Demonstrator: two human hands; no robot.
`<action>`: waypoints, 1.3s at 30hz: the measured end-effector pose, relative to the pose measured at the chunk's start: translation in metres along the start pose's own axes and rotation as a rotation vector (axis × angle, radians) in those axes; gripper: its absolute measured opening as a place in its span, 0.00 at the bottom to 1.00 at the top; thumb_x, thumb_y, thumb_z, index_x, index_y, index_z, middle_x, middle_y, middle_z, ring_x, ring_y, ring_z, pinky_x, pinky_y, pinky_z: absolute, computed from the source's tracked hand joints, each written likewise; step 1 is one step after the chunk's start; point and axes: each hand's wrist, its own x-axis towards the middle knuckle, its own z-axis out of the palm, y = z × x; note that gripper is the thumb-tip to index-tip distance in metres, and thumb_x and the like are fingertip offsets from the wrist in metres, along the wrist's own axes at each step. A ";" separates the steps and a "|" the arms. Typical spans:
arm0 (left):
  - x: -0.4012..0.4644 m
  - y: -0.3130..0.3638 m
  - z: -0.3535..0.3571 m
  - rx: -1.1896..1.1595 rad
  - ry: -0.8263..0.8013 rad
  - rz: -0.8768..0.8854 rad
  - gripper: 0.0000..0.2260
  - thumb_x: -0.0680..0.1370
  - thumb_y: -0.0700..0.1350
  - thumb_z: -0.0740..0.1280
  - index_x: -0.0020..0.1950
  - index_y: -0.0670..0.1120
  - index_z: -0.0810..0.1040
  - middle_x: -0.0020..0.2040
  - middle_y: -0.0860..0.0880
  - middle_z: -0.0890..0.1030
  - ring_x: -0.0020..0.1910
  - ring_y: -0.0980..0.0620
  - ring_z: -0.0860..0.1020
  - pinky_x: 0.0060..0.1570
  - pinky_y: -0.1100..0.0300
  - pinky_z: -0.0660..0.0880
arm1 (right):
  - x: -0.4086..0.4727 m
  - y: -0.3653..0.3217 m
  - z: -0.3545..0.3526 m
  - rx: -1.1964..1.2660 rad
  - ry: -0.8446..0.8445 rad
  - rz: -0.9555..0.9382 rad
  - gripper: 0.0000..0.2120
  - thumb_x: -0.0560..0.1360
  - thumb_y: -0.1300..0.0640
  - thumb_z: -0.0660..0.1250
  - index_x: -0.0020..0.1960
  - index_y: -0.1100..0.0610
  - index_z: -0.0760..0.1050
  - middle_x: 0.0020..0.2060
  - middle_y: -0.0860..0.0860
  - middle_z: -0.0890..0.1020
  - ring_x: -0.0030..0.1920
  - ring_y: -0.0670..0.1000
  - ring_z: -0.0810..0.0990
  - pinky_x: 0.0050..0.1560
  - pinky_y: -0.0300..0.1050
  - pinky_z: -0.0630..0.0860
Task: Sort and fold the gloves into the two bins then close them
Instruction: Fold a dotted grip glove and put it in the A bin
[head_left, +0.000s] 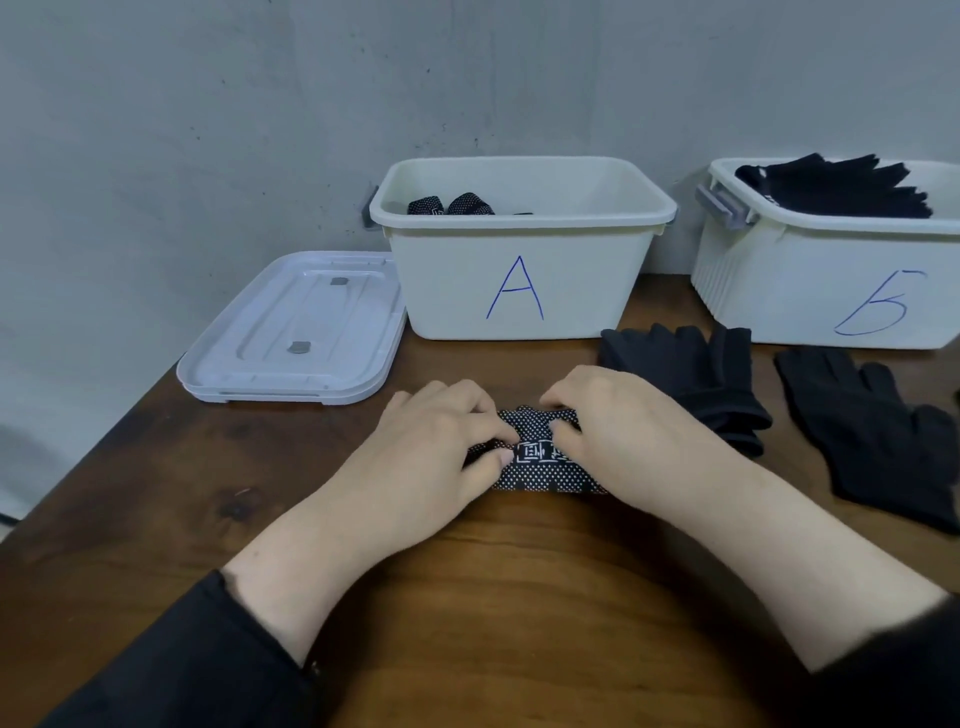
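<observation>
A black glove with white dots (545, 475) lies folded on the wooden table (467, 597) in front of me. My left hand (436, 441) and my right hand (618, 421) both pinch it with curled fingers, one at each side. Behind them stands the open white bin marked A (519, 280), with dotted gloves (452, 205) at its bottom. The open bin marked Б (831, 291) at the right holds a pile of plain black gloves (841, 187). Two plain black gloves lie on the table, one (701, 374) by my right hand, one (883, 441) further right.
Two stacked translucent lids (296, 332) lie flat at the left of bin A, near the table's left edge. A grey wall (260, 130) rises right behind the bins.
</observation>
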 end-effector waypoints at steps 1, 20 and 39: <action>0.000 -0.001 0.000 -0.007 -0.009 0.005 0.11 0.81 0.53 0.65 0.62 0.59 0.81 0.54 0.61 0.74 0.54 0.57 0.69 0.56 0.57 0.62 | 0.002 -0.001 -0.007 0.024 -0.076 -0.022 0.16 0.82 0.55 0.60 0.68 0.52 0.77 0.61 0.49 0.79 0.60 0.51 0.77 0.62 0.46 0.73; -0.001 -0.013 -0.008 -0.118 0.097 0.074 0.17 0.79 0.56 0.59 0.63 0.58 0.81 0.55 0.62 0.76 0.57 0.61 0.69 0.61 0.56 0.66 | 0.043 0.004 -0.031 0.438 -0.540 0.101 0.08 0.73 0.59 0.75 0.51 0.52 0.83 0.45 0.48 0.86 0.50 0.50 0.84 0.57 0.47 0.80; 0.078 -0.049 -0.120 -0.086 0.574 -0.218 0.14 0.81 0.45 0.63 0.66 0.51 0.79 0.60 0.58 0.75 0.61 0.57 0.70 0.57 0.71 0.63 | 0.138 0.023 -0.197 1.327 0.006 0.216 0.10 0.78 0.71 0.62 0.59 0.67 0.74 0.54 0.65 0.82 0.48 0.55 0.85 0.50 0.47 0.84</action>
